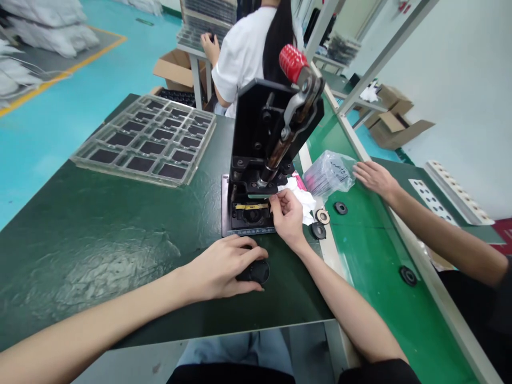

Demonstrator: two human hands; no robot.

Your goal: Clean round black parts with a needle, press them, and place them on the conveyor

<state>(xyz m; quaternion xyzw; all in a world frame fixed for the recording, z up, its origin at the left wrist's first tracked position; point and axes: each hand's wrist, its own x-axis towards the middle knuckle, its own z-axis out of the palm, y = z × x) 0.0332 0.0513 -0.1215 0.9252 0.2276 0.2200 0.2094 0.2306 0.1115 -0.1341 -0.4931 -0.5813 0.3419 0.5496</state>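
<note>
I have the black round part (260,273) at the near side of the worktop (120,250), in front of the press (250,120), the fingers of my left hand (228,266) curled around it. My right hand (288,217) is at the press's right side, fingers drawn narrow; I cannot tell whether they grip anything. A black piece (252,215) sits in the press base. Far left lies a clear tray (130,176); on the right, a co-worker's hand (374,178) touches a plastic bag (330,173).
</note>
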